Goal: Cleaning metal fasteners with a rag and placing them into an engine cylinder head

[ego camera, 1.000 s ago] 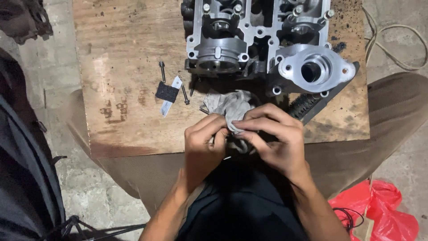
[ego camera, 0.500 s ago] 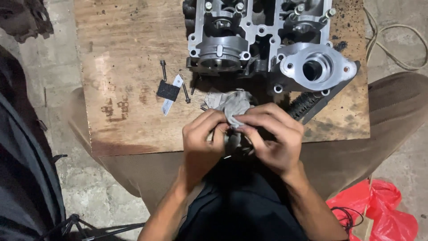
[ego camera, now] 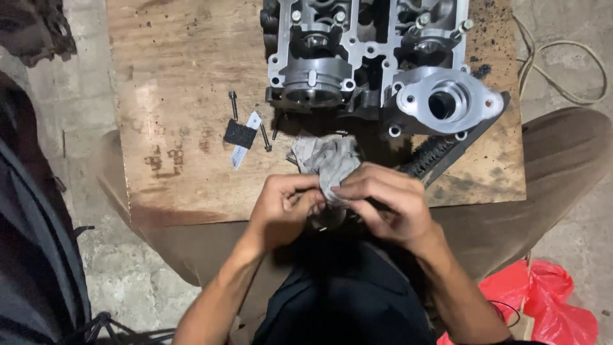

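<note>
Both hands, left and right, now pinch the grey rag tighter round a small dark part, lower over worktop edge than before.

Two bare forearms are seen, with no sleeves reaching the wrists and no watch, ring or glove worn on the left hand or the right hand. The fingers are left uncovered. A dark, navy-black garment of soft cloth is worn over the torso and lap. Brown trousers of plain woven fabric are worn on the legs, which are spread to either side of the worktop's near edge.
</note>
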